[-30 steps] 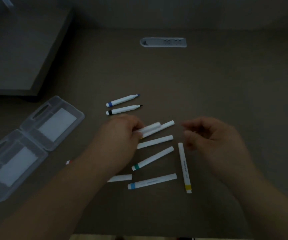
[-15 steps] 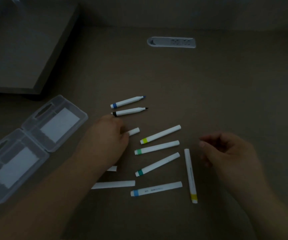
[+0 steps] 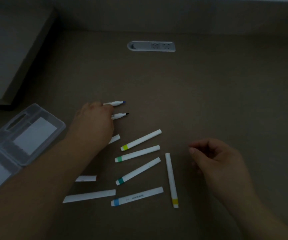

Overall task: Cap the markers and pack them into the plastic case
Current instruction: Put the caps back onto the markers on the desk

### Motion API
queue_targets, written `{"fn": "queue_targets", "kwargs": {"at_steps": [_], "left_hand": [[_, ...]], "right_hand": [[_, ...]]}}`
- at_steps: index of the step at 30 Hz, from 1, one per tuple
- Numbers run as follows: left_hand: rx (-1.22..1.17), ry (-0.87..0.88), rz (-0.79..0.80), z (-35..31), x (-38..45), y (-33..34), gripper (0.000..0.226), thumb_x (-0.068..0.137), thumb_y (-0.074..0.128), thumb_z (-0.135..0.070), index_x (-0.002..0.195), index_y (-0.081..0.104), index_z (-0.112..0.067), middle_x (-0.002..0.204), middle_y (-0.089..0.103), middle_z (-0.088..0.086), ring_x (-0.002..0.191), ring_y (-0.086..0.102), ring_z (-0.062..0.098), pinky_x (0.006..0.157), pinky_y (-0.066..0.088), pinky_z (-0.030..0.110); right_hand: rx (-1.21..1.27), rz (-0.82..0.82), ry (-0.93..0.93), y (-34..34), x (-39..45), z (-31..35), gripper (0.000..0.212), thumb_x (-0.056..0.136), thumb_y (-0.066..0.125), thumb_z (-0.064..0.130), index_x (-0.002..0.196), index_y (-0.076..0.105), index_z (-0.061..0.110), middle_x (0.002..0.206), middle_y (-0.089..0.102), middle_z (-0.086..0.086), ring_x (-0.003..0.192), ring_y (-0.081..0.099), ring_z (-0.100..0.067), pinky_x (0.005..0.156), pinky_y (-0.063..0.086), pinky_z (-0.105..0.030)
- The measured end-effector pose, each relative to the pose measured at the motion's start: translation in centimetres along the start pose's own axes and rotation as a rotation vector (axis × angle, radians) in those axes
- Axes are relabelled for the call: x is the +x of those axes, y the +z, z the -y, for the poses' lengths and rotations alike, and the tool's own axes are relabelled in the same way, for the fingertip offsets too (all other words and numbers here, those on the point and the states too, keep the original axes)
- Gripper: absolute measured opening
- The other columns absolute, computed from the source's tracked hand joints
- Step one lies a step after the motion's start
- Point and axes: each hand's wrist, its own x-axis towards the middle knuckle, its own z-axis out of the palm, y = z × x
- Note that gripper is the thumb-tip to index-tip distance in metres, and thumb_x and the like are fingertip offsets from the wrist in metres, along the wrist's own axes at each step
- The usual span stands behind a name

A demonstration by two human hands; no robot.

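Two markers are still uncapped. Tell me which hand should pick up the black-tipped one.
Left. The left hand already lies over the barrel of the black-tipped marker, while the right hand hovers away beyond the capped markers, holding nothing.

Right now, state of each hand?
Left hand: over the two uncapped markers, blue-tipped marker at its fingers; grip cannot be told.
Right hand: loosely curled, holding nothing.

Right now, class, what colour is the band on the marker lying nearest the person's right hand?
Yellow: the marker has a yellow band near its lower end, seen in the head view.
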Motion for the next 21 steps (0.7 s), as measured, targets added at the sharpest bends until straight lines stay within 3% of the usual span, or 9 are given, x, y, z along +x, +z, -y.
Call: {"fn": "queue_targets", "kwargs": {"at_steps": [5,8,10,13,17,21], "left_hand": [[-0.011,0.001,0.077,-0.1,0.0,0.3,0.024,0.090,0.061,-0.023,0.113,0.065,-0.023,0.105,0.056,0.003,0.095,0.054,0.019,0.084,0.051,0.038],[-0.120,-0.059,0.068,-0.7,-0.1,-0.1,0.027,0.091,0.061,-0.020,0.118,0.062,-0.021,0.104,0.055,0.003,0.094,0.054,0.019,0.084,0.050,0.038],[-0.330,-0.124,0.033,-1.2,-0.8,-0.8,0.029,0.094,0.059,-0.019,0.122,0.058,-0.022,0.101,0.051,-0.001,0.088,0.054,0.013,0.077,0.049,0.033],[-0.707,-0.151,-0.046,-2.4,-2.6,-1.9,0.017,0.097,0.055,-0.025,0.110,0.052,-0.034,0.089,0.048,-0.014,0.077,0.051,0.003,0.061,0.040,0.021],[-1.158,-0.245,0.028,-3.6,-4.1,-2.8,0.011,0.095,0.059,-0.022,0.094,0.057,-0.033,0.091,0.064,-0.007,0.082,0.062,0.008,0.065,0.046,0.024],[-1.395,-0.339,0.213,-5.1,-5.3,-2.6,0.013,0.095,0.059,-0.019,0.105,0.066,-0.021,0.096,0.070,0.004,0.086,0.068,0.018,0.072,0.055,0.031]], "right_hand": [[0.013,-0.070,0.012,-0.8,0.3,-0.6,0.007,0.088,0.070,0.025,0.088,0.069,0.032,0.080,0.070,0.006,0.073,0.067,-0.012,0.060,0.047,-0.025],[0.023,-0.126,-0.009,-1.6,0.3,-0.8,0.005,0.088,0.069,0.026,0.086,0.072,0.030,0.072,0.070,0.009,0.065,0.065,-0.003,0.057,0.045,-0.022],[0.028,-0.148,-0.018,-2.0,0.5,-1.0,0.006,0.088,0.069,0.025,0.085,0.073,0.029,0.067,0.069,0.011,0.057,0.062,0.000,0.055,0.043,-0.021],[0.033,-0.165,-0.020,-2.7,0.6,-1.3,0.009,0.088,0.071,0.023,0.081,0.072,0.030,0.069,0.069,0.016,0.056,0.062,0.001,0.055,0.046,-0.022],[-0.078,-0.156,-0.011,-3.3,0.3,-1.8,0.007,0.086,0.072,0.025,0.080,0.071,0.029,0.070,0.069,0.013,0.062,0.062,0.001,0.054,0.041,-0.020],[-0.341,-0.021,0.059,-2.9,-0.2,-2.4,0.009,0.084,0.074,0.036,0.082,0.067,0.032,0.084,0.064,0.017,0.070,0.059,-0.001,0.058,0.043,-0.023]]}}
